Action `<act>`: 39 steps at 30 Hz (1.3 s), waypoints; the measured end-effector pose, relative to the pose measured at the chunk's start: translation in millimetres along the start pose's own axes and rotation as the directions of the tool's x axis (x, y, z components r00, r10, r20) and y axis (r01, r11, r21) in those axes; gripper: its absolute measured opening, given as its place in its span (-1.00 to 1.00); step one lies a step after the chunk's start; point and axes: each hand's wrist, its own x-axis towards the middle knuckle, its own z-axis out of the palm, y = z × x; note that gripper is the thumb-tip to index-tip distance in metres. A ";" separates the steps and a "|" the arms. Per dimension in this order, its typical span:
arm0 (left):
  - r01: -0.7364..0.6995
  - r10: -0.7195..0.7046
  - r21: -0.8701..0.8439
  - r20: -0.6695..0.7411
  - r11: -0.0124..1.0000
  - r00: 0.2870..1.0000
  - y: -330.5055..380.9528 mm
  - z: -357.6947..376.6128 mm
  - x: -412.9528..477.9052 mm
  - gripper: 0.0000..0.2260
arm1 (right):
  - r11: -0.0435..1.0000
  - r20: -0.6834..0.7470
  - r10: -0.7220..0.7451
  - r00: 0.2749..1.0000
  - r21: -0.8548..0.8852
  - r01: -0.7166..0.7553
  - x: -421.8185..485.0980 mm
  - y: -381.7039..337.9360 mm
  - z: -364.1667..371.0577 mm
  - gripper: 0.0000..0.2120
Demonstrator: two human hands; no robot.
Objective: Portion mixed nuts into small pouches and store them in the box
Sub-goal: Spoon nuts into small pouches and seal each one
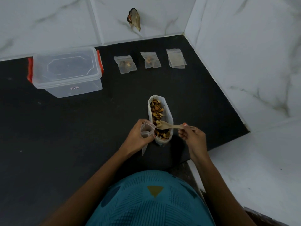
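Closest in, the left hand (138, 134) curls its fingers (147, 139) round a small clear plastic pouch (147, 128). The pouch is held nearly upright, with its open mouth up and its lower end trailing below the palm. The right hand (193, 137) pinches the handle end of a pale, flat wooden spoon (170, 126) between thumb and fingertips. The spoon's long axis lies across the view, and its oval bowl points left towards the pouch mouth, carrying a nut or two. Under the spoon stands a larger translucent plastic bag (169, 118) with a rolled rim. Its narrow opening runs lengthwise away from the person, and it is filled with lumpy brown and cream mixed nuts (157, 110). All this rests on a matte black countertop (81, 128). Three more small clear pouches lie flat in a row near the back edge: the left pouch (125, 64) and middle pouch (150, 60) hold a few nuts, and the right pouch (176, 58) looks flat. Left of them sits one rectangular clear plastic box (66, 70) with red side latches and its lid on. Glossy white marble-veined tiles (244, 46) form the wall.
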 end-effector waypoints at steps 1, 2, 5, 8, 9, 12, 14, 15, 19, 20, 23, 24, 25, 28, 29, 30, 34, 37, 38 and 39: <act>0.001 -0.001 0.000 0.004 1.000 1.000 0.2 0.2 0.2 -0.73 | 1.000 -0.002 -0.002 1.000 -0.002 0.002 0.1 0.6 0.0 -0.88; 0.003 -0.003 0.002 0.007 1.000 1.000 0.3 0.3 0.3 -0.72 | 0.999 -0.006 -0.024 1.000 -0.025 0.023 -0.2 1.0 0.7 -0.88; 0.005 -0.005 0.000 0.003 1.000 1.000 -0.4 0.6 0.1 -0.73 | 0.993 -0.021 -0.105 0.994 -0.057 0.103 -2.3 3.6 6.0 -0.89; 0.002 -0.002 0.000 0.005 1.000 1.000 -0.2 0.5 -0.9 -0.72 | 0.986 -0.020 -0.150 0.988 -0.080 0.148 -3.3 7.7 13.6 -0.89; 0.002 -0.002 -0.002 0.009 1.000 1.000 -0.2 0.4 -1.1 -0.72 | 0.988 -0.021 -0.143 0.990 -0.056 0.141 -2.3 8.6 15.3 -0.89; 0.016 -0.016 0.001 0.023 1.000 1.000 -0.4 -0.1 -1.0 -0.72 | 0.997 -0.016 -0.056 0.998 0.045 0.057 2.9 8.6 15.8 -0.88; 0.026 -0.026 0.006 0.033 1.000 0.999 0.5 -0.7 -0.9 -0.71 | 0.993 0.001 0.016 1.000 0.115 -0.016 5.4 8.8 13.5 -0.88; 0.026 -0.026 0.003 0.036 1.000 0.999 1.3 -0.9 -0.6 -0.71 | 0.987 0.013 0.046 0.999 0.155 -0.048 6.1 8.9 12.0 -0.88; 0.038 -0.038 -0.028 0.032 0.999 0.999 5.2 -3.1 -1.1 -0.70 | 0.949 0.062 0.130 0.990 0.281 -0.142 5.5 6.3 8.1 -0.89; 0.040 -0.040 -0.027 0.025 0.999 0.999 5.9 -3.7 -1.1 -0.69 | 0.942 0.072 0.136 0.988 0.298 -0.152 5.6 5.9 6.8 -0.89; 0.031 -0.031 -0.003 0.002 1.000 1.000 7.6 -6.4 -1.3 -0.68 | 0.926 0.098 0.160 0.982 0.330 -0.184 4.1 3.5 2.3 -0.88; 0.020 -0.020 0.004 -0.011 1.000 1.000 8.6 -7.5 -0.9 -0.68 | 0.921 0.102 0.170 0.980 0.336 -0.195 3.3 2.1 0.7 -0.89; 0.008 -0.008 0.011 -0.024 1.000 1.000 9.4 -8.3 0.0 -0.67 | 0.917 0.104 0.175 0.979 0.345 -0.201 2.5 0.2 -1.3 -0.89; -0.032 0.033 0.024 -0.068 0.999 0.997 12.1 -9.0 3.0 -0.64 | 0.909 0.103 0.167 0.981 0.369 -0.194 -1.8 -9.7 -6.9 -0.89; -0.044 0.047 0.032 -0.084 0.999 0.995 12.7 -8.8 4.4 -0.63 | 0.910 0.105 0.155 0.982 0.372 -0.183 -4.4 -14.5 -8.6 -0.89; -0.053 0.057 0.039 -0.095 0.998 0.994 14.1 -8.0 5.9 -0.62 | 0.913 0.108 0.137 0.985 0.371 -0.168 -7.1 -19.7 -10.4 -0.89; -0.082 0.086 0.040 -0.094 0.996 0.992 21.2 -3.5 11.9 -0.59 | 0.955 0.144 -0.013 0.989 0.294 -0.030 -23.4 -43.1 -13.6 -0.87; -0.091 0.095 0.042 -0.089 0.995 0.992 28.8 0.7 15.3 -0.56 | 0.972 0.166 -0.168 0.972 0.191 0.136 -36.3 -56.7 -10.0 -0.87; -0.100 0.104 0.047 -0.091 0.994 0.990 31.7 1.8 16.0 -0.56 | 0.969 0.166 -0.228 0.959 0.131 0.208 -39.3 -59.4 -7.6 -0.87; -0.113 0.117 0.049 -0.096 0.992 0.989 34.5 2.8 16.6 -0.55 | 0.954 0.164 -0.299 0.940 0.064 0.293 -41.8 -61.3 -5.3 -0.87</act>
